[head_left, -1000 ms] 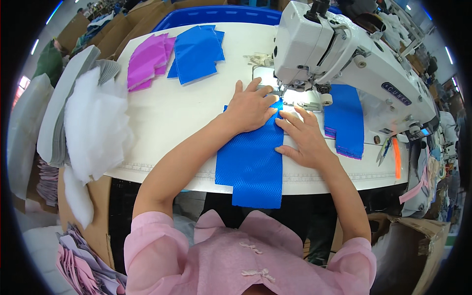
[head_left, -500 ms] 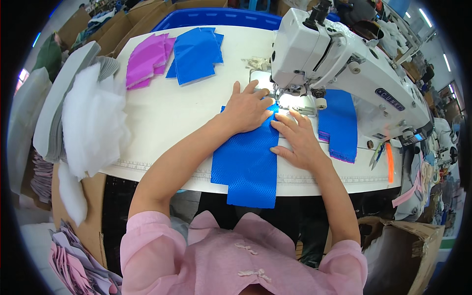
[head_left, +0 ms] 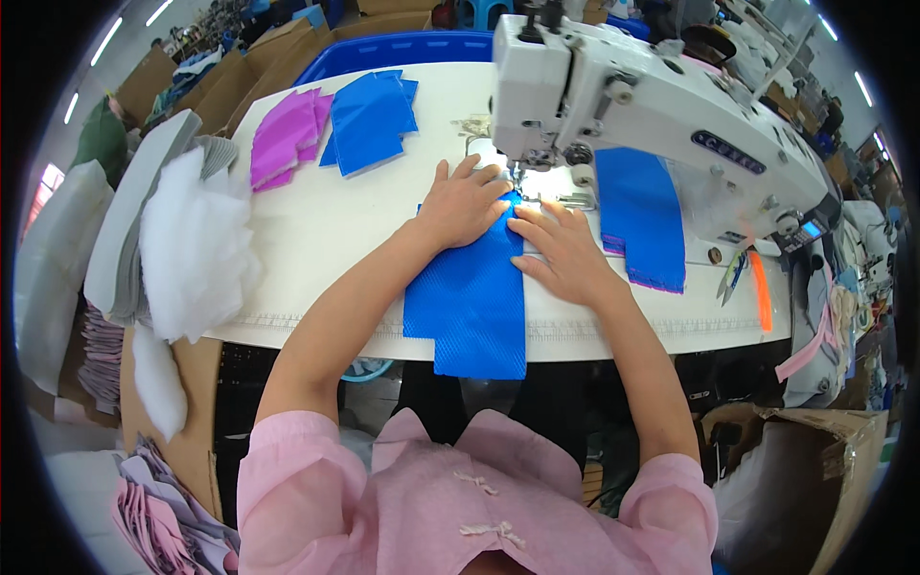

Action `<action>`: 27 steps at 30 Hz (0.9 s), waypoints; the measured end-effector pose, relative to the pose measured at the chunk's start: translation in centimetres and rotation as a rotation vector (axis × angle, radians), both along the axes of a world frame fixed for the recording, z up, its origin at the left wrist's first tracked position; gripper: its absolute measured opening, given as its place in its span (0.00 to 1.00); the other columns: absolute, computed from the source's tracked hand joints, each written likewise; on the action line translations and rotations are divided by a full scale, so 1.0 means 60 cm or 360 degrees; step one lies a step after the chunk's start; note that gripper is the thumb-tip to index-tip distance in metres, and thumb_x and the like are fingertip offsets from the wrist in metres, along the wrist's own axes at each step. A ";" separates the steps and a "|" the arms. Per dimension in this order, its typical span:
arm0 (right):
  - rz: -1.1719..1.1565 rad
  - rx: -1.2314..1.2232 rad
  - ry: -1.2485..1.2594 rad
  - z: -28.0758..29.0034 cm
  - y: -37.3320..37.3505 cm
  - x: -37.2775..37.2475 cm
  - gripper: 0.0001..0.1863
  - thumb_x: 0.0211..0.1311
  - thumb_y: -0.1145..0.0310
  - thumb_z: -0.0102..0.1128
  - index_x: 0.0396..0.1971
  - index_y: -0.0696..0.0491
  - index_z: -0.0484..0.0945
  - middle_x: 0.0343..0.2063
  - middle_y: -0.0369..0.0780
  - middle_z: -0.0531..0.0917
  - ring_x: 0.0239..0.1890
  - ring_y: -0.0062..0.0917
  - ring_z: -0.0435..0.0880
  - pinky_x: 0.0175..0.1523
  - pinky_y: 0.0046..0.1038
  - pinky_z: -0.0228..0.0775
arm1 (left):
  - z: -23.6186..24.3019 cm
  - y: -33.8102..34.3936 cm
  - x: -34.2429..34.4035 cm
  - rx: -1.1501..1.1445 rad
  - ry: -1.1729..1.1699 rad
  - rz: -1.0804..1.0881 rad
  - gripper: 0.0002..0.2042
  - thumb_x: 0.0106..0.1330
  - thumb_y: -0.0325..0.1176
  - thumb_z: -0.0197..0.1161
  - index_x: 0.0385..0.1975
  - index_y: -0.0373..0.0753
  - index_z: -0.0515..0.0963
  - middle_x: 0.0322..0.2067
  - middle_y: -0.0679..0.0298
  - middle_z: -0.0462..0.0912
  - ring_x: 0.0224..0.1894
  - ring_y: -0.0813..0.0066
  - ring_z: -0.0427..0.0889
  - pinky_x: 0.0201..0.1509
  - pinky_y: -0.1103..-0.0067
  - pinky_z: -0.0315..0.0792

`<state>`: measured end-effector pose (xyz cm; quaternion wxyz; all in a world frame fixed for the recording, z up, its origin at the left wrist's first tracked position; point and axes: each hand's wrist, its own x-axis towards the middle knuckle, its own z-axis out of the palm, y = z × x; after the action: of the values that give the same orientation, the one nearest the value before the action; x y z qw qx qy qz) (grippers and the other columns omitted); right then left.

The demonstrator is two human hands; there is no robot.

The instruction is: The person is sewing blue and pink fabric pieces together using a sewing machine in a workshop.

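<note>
A blue textured fabric panel lies on the white sewing table, its far edge at the lit needle area of the sewing machine. Its notched near end hangs slightly over the table's front edge. My left hand rests on the panel's far left part with fingers spread, the tips close to the needle. On the panel's right edge my right hand lies with thumb and fingers apart, just right of the needle. Both hands press from above. Where needle and fabric meet is partly hidden by fingers and machine.
Blue cut pieces and purple ones lie at the far left of the table. Another blue panel sits right of the needle, with scissors and an orange strip beyond. White wadding stands at the left edge.
The whole view has shifted a little. The blue panel has slid slightly forward toward the needle, overhanging the front edge less. Both hands stay on it.
</note>
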<state>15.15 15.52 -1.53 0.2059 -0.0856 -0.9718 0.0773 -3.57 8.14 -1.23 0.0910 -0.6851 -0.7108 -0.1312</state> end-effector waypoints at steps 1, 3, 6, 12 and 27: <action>-0.0006 0.0007 0.0012 -0.003 0.001 -0.001 0.22 0.55 0.50 0.50 0.47 0.46 0.71 0.51 0.36 0.69 0.57 0.37 0.59 0.57 0.42 0.48 | 0.001 0.000 0.000 -0.0013 0.0022 0.0021 0.16 0.61 0.43 0.48 0.46 0.49 0.72 0.52 0.66 0.68 0.60 0.63 0.58 0.58 0.56 0.51; -0.0050 0.0001 0.0031 -0.008 -0.001 -0.004 0.21 0.55 0.51 0.50 0.46 0.46 0.71 0.52 0.35 0.69 0.57 0.37 0.59 0.56 0.44 0.49 | 0.001 -0.001 -0.001 -0.0035 0.0019 0.0014 0.16 0.61 0.43 0.47 0.46 0.49 0.73 0.52 0.67 0.68 0.60 0.64 0.58 0.58 0.58 0.52; -0.0056 -0.0023 -0.0124 -0.001 -0.004 -0.010 0.22 0.57 0.53 0.49 0.49 0.47 0.69 0.53 0.37 0.67 0.58 0.38 0.59 0.58 0.43 0.47 | -0.004 -0.001 -0.013 -0.0004 0.0052 0.0004 0.16 0.61 0.45 0.47 0.46 0.50 0.73 0.52 0.67 0.68 0.59 0.64 0.60 0.56 0.62 0.54; -0.0132 -0.0024 -0.0165 0.006 -0.004 -0.009 0.22 0.57 0.52 0.48 0.49 0.45 0.69 0.55 0.36 0.67 0.60 0.35 0.57 0.60 0.42 0.46 | -0.008 0.008 -0.020 0.0112 0.0119 -0.0068 0.17 0.61 0.45 0.46 0.46 0.49 0.73 0.52 0.68 0.69 0.57 0.65 0.63 0.55 0.66 0.56; -0.0183 0.0036 -0.0221 0.005 -0.014 -0.018 0.22 0.59 0.51 0.45 0.51 0.44 0.68 0.55 0.36 0.67 0.60 0.35 0.57 0.61 0.43 0.45 | 0.001 -0.006 -0.013 0.0282 0.0266 -0.0042 0.15 0.58 0.42 0.51 0.42 0.44 0.74 0.48 0.64 0.72 0.54 0.64 0.66 0.56 0.66 0.58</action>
<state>14.06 14.67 -1.23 0.1430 -0.1441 -0.9780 0.0481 -4.32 7.77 -1.17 0.2083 -0.6922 -0.6773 -0.1372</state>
